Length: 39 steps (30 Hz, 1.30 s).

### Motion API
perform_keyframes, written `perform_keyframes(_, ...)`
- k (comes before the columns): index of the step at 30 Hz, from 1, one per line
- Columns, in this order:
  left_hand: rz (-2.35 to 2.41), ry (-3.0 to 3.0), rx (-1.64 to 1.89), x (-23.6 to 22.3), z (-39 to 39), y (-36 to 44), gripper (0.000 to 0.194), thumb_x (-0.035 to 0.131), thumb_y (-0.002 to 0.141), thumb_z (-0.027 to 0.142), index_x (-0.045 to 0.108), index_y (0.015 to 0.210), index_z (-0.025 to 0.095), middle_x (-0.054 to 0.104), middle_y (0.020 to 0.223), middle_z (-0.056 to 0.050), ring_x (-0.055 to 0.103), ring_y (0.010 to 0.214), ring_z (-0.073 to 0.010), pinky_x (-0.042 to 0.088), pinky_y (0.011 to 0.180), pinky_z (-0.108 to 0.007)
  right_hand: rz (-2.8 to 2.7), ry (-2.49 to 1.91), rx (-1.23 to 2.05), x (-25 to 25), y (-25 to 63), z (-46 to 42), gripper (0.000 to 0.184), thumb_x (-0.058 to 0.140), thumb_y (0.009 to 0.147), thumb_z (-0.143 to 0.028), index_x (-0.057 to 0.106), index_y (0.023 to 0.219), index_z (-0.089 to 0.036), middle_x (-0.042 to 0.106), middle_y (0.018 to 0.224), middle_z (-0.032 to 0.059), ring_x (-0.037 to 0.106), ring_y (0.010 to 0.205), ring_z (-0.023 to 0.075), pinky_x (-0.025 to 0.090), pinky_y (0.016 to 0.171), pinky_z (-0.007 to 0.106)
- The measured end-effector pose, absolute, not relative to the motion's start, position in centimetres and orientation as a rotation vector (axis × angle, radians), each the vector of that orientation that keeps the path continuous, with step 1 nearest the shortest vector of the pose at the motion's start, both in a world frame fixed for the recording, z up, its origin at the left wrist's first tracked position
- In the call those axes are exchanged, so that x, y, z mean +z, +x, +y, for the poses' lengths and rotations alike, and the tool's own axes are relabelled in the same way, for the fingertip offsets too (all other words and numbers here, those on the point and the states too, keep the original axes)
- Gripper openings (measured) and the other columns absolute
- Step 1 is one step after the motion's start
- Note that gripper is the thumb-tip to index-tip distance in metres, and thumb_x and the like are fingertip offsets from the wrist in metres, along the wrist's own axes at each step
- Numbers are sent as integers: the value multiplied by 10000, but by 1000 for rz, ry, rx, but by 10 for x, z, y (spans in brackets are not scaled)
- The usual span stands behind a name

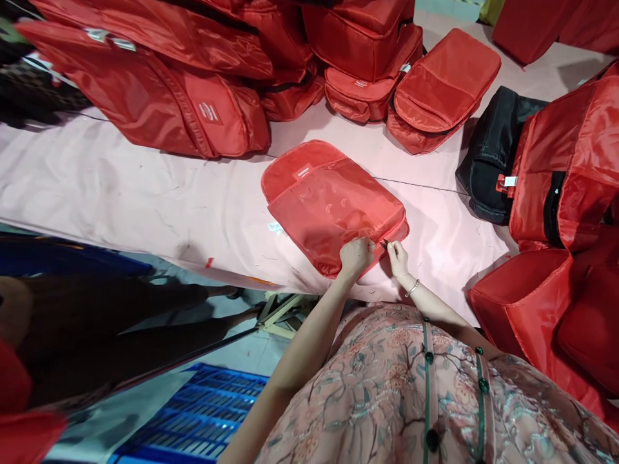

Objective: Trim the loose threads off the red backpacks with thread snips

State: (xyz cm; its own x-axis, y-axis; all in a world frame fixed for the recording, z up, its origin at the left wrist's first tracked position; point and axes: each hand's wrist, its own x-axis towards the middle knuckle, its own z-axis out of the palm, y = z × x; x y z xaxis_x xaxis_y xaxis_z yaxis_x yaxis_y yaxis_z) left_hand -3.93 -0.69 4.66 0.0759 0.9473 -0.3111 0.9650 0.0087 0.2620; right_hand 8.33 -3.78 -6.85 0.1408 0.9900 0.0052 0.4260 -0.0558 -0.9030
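A flat red pouch (329,200) with a mesh front panel and a small white label lies on the pink-covered table (145,193) in front of me. My left hand (356,256) is closed on the pouch's near edge. My right hand (398,256), with a bracelet on the wrist, pinches a small dark zipper pull (385,243) at the pouch's near right corner. Both hands sit close together at that corner.
Piles of red bags (159,84) fill the far left and centre of the table. More red bags (565,167) and a black bag (493,154) crowd the right side. A blue plastic crate (203,412) sits on the floor at lower left.
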Motion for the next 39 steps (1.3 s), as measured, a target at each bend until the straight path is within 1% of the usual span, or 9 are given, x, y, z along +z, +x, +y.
perform_keyframes(2,1898,1964,-74,45,-6,-39,266,427,778,212,675,862,169,676,876,-92,637,812,-219,427,658,-263,-1456,-1648,824,-65,87,-43,286,378,882,-486,428,788,-220,486,702,-18,465,644,141,382,624,249)
perform_keyframes(3,1902,1966,-80,45,-6,-39,269,424,782,214,676,867,171,675,881,-93,637,815,-222,430,659,-268,-1485,-1670,801,-63,88,-44,273,401,875,-480,434,806,-218,503,716,-11,474,651,146,383,625,255)
perform_keyframes(8,1905,1981,-82,45,-7,-38,284,407,802,227,673,888,180,673,885,-88,640,816,-228,441,661,-277,-1598,-1723,710,-62,90,-45,253,362,909,-421,475,852,-202,561,779,36,513,717,178,398,658,282)
perform_keyframes(18,1905,1962,-157,51,-9,-37,306,385,841,248,666,935,173,663,930,-96,632,870,-211,453,722,-273,-1744,-1670,532,-71,98,-44,343,315,937,-440,534,857,-187,577,794,61,517,765,193,400,710,296)
perform_keyframes(30,1917,1970,-119,46,-10,-37,312,383,841,251,666,945,171,652,928,-102,635,849,-221,439,682,-271,-1818,-1660,573,-73,106,-41,382,283,944,-429,567,864,-187,562,785,77,501,774,208,390,741,319)
perform_keyframes(39,1915,1976,-75,44,-11,-38,309,382,838,251,669,916,168,652,906,-98,631,827,-222,429,670,-270,-1902,-1595,581,-72,110,-44,372,290,943,-445,546,892,-180,567,803,69,507,766,199,395,730,304)
